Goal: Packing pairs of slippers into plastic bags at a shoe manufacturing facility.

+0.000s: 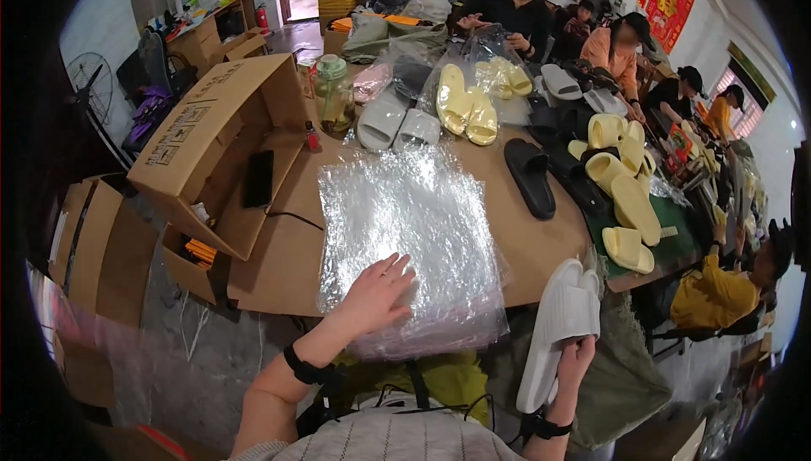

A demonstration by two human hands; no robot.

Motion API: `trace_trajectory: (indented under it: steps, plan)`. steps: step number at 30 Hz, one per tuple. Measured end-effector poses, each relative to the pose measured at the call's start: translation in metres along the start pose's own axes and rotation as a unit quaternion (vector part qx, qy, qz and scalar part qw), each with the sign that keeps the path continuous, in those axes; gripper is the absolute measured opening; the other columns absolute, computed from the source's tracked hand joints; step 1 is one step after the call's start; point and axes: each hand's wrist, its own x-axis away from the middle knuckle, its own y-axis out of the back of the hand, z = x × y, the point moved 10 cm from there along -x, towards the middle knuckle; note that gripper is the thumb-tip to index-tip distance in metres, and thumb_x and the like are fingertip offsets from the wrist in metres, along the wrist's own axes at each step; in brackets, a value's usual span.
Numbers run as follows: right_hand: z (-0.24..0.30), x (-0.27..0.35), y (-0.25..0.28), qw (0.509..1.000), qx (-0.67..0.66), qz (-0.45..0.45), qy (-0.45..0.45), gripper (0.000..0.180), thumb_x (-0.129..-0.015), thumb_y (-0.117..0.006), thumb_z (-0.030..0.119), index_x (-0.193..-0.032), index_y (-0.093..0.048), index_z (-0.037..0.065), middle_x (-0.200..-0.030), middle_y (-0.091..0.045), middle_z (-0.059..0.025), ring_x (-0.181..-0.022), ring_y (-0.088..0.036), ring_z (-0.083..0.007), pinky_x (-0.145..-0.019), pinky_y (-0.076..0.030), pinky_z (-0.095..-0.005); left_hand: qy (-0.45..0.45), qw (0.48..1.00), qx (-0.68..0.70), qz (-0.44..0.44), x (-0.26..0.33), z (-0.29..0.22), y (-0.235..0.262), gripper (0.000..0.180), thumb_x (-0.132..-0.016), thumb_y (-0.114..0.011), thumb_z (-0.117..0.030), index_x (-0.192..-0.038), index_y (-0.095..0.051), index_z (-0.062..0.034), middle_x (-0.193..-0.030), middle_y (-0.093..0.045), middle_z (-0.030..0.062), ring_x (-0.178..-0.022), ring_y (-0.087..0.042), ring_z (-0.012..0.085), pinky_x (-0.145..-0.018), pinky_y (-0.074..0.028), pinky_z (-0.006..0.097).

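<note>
**Clear bags [405,216] under the left hand [378,292], white slippers [553,334] in the right [577,364]**

On the brown table [541,271], the bag stack's long axis runs roughly eleven to five o'clock, most of it towards one o'clock from the left hand. At the stack's four o'clock, the paired slippers point their toes towards one, lying mainly at ten to eleven from the right hand. That hand is closed around them by the strap; the left is spread flat, fingers slightly parted, grasping nothing.

Dark printing [176,133] marks the cardboard box [232,93] — and gold characters [674,10] stand on the red wall poster [667,6].
</note>
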Motion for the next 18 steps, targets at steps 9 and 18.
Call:
trace_trajectory:
  steps: [9,18]
  plan:
    - [0.109,0.03,-0.058,0.986,0.064,0.076,0.136,0.035,-0.086,-0.061,0.002,-0.12,-0.06,-0.006,-0.117,-0.063,-0.0222,-0.108,-0.061,-0.0368,-0.091,-0.048,-0.0385,0.043,0.993,0.114,-0.008,-0.019,0.0,-0.026,0.056,-0.093,-0.065,-0.046,-0.133,-0.06,-0.0064,-0.146,-0.052,0.0171,-0.133,-0.048,0.0369,-0.108,-0.041,0.046]
    - [0.114,0.041,-0.068,0.976,0.124,0.105,0.145,0.039,-0.081,-0.062,-0.004,-0.121,-0.062,-0.005,-0.117,-0.062,-0.0201,-0.104,-0.063,-0.0359,-0.087,-0.05,-0.0382,-0.005,0.978,0.207,-0.021,-0.023,-0.017,-0.025,0.079,-0.085,-0.074,-0.047,-0.147,-0.046,-0.0079,-0.149,-0.047,0.0183,-0.141,-0.04,0.0373,-0.116,-0.036,0.044]
